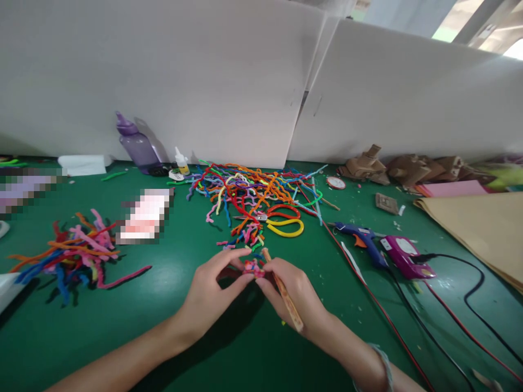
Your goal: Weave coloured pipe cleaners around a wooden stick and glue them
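Observation:
Near the middle of the green table, my left hand [216, 288] pinches one side of a small pink and red fuzzy piece [254, 268] between thumb and fingers. My right hand [295, 288] grips the other side and also holds a light wooden stick [288, 296], which slants down to the right across that hand. Just beyond my fingertips lie short cut bits of coloured pipe cleaner [248, 235]. Scissors with a red and a yellow handle [285, 227] rest behind them. Further back is a large tangle of colourful pipe cleaners [261, 188].
At the left lies another pipe cleaner pile [81, 247], near a blurred rectangle [146, 215]. A purple bottle [139, 147] and glue bottle [181, 162] stand behind. At right are a blue glue gun [362, 239], a magenta device [404, 256], cords and brown paper [474, 231].

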`<action>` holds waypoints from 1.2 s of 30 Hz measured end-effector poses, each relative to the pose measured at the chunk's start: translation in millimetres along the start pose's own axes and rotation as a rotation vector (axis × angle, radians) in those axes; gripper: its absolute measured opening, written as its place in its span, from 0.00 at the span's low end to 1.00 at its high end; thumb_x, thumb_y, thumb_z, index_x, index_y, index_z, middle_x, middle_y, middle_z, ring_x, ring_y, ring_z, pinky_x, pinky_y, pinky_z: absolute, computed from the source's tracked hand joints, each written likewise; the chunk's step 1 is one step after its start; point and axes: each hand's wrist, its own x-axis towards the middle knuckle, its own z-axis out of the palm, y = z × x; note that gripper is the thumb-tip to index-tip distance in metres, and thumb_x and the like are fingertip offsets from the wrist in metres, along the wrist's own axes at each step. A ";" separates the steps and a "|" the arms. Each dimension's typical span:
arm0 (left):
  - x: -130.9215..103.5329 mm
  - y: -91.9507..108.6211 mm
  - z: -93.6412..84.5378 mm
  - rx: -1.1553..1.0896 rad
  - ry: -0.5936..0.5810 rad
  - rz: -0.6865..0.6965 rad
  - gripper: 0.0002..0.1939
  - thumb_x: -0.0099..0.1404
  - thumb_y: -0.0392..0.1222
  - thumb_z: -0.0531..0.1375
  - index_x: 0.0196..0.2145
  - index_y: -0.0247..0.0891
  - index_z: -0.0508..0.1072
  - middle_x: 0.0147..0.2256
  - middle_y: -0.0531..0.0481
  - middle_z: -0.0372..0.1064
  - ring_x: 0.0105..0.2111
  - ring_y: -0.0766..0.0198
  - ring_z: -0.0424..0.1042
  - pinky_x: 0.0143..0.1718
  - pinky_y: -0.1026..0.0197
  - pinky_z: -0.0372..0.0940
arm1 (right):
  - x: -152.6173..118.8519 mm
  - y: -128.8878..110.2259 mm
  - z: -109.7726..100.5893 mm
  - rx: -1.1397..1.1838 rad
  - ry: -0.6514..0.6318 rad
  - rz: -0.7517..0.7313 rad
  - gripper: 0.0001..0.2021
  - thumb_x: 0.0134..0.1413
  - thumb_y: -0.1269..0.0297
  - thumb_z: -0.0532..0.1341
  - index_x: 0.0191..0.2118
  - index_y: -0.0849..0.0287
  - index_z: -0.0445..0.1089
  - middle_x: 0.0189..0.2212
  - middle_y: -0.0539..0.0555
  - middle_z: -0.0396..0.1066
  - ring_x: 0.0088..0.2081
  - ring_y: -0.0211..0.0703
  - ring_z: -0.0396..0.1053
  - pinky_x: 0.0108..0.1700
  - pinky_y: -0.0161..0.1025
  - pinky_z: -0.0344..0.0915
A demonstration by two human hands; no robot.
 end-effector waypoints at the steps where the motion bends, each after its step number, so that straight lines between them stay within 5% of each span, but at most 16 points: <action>1: -1.9 1.1 -0.2 0.075 -0.004 0.054 0.12 0.61 0.40 0.61 0.44 0.42 0.72 0.35 0.51 0.70 0.35 0.64 0.72 0.40 0.61 0.67 | 0.1 -0.9 0.4 -0.014 -0.019 -0.006 0.06 0.59 0.64 0.54 0.34 0.58 0.65 0.28 0.51 0.67 0.30 0.39 0.64 0.33 0.34 0.60; 11: -15.4 3.3 10.3 0.255 0.088 0.357 0.08 0.62 0.32 0.60 0.40 0.40 0.74 0.34 0.50 0.71 0.33 0.66 0.72 0.36 0.66 0.67 | -1.6 0.2 5.7 -0.064 -0.016 -0.058 0.06 0.53 0.70 0.54 0.25 0.59 0.62 0.24 0.49 0.60 0.27 0.36 0.59 0.30 0.33 0.55; 17: -17.3 4.4 11.6 0.284 0.127 0.393 0.10 0.61 0.29 0.60 0.39 0.40 0.73 0.34 0.49 0.72 0.34 0.64 0.72 0.37 0.65 0.67 | -0.4 2.8 6.0 -0.107 0.036 -0.085 0.08 0.52 0.70 0.54 0.24 0.58 0.61 0.23 0.49 0.57 0.26 0.36 0.57 0.28 0.33 0.53; 25: -12.8 -0.5 5.2 0.229 -0.004 0.543 0.16 0.62 0.24 0.57 0.43 0.41 0.70 0.36 0.50 0.70 0.38 0.65 0.71 0.41 0.63 0.67 | 3.8 -0.4 -14.5 -0.018 -0.204 -0.145 0.04 0.57 0.68 0.53 0.32 0.58 0.61 0.28 0.50 0.64 0.31 0.37 0.61 0.33 0.33 0.57; 36: -6.7 3.0 0.2 0.093 -0.089 0.342 0.06 0.61 0.32 0.61 0.37 0.40 0.74 0.35 0.50 0.72 0.35 0.65 0.72 0.38 0.65 0.67 | -0.6 3.3 -6.9 -0.163 -0.061 -0.233 0.09 0.54 0.68 0.53 0.24 0.59 0.63 0.23 0.49 0.58 0.24 0.36 0.55 0.26 0.34 0.51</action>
